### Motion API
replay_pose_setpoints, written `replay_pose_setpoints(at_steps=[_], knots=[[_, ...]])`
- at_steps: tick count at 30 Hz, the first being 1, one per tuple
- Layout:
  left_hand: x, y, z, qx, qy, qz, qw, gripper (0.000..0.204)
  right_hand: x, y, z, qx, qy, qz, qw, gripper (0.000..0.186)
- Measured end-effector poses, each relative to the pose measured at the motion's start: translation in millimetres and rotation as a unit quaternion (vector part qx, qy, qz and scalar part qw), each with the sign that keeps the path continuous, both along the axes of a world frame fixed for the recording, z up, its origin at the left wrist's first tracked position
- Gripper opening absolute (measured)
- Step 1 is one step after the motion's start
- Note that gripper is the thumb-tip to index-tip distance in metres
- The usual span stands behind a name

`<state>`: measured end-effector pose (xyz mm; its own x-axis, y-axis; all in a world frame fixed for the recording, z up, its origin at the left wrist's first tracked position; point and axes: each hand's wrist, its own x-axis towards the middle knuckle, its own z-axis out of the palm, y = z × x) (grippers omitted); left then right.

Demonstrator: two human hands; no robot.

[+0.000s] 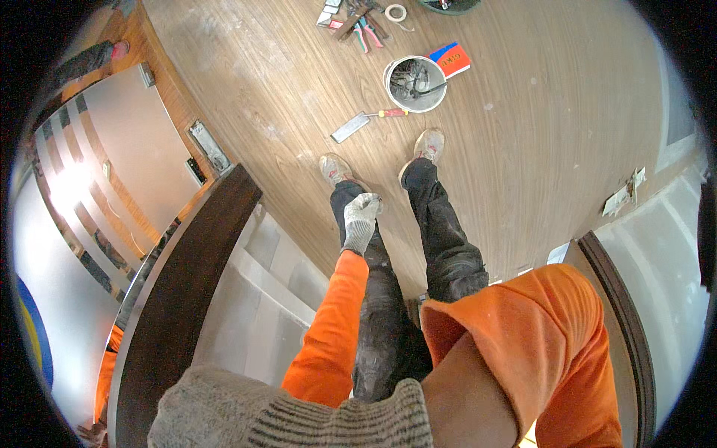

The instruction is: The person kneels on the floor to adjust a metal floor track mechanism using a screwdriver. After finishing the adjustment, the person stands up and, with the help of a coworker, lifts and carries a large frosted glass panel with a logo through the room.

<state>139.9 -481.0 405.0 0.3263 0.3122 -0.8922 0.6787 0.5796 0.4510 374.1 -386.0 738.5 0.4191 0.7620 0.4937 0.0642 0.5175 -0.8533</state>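
My left hand (362, 215), in a pale knitted glove with a grey cuff, is closed in a fist in front of my left leg. Whatever may be inside the fist is hidden. Across the lower left, very near the view, comes my right hand (213, 407) in a grey-beige glove with a dark-striped cuff; its fingers do not show. Between my shoes and the white bucket (388, 82) lies a wide-bladed scraper (349, 128) with a red and yellow handle. Dark, tangled items fill the bucket, and neither hand touches it or the scraper.
Beside the bucket is a red and blue packet (452, 60). Farther off lie red-and-teal-handled pliers (366, 34), other hand tools and a tape roll (396, 13). A dark curved frame (187, 299) and glossy panel (131, 119) stand left; a wall (665, 276) stands right.
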Motion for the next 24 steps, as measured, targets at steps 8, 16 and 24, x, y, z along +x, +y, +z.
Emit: replay_pose_setpoints(at_steps=[8, 16, 24], knots=[[-25.6, 18.0, 5.1, 0.019, 0.048, -0.010, 0.999, 0.010, -18.3, 12.2, -16.0, -0.023, -0.003, 0.022, 0.999, 0.018], [-50.1, 19.5, 15.0, 0.005, 0.082, 0.023, 0.996, 0.011, -38.5, -21.4, -199.5, -0.414, -0.021, 0.025, 0.910, 0.015], [-68.8, 11.4, 63.8, -0.036, 0.024, 0.129, 0.991, 0.011, 6.4, -118.8, -390.6, -0.630, 0.299, -0.139, 0.703, 0.012]])
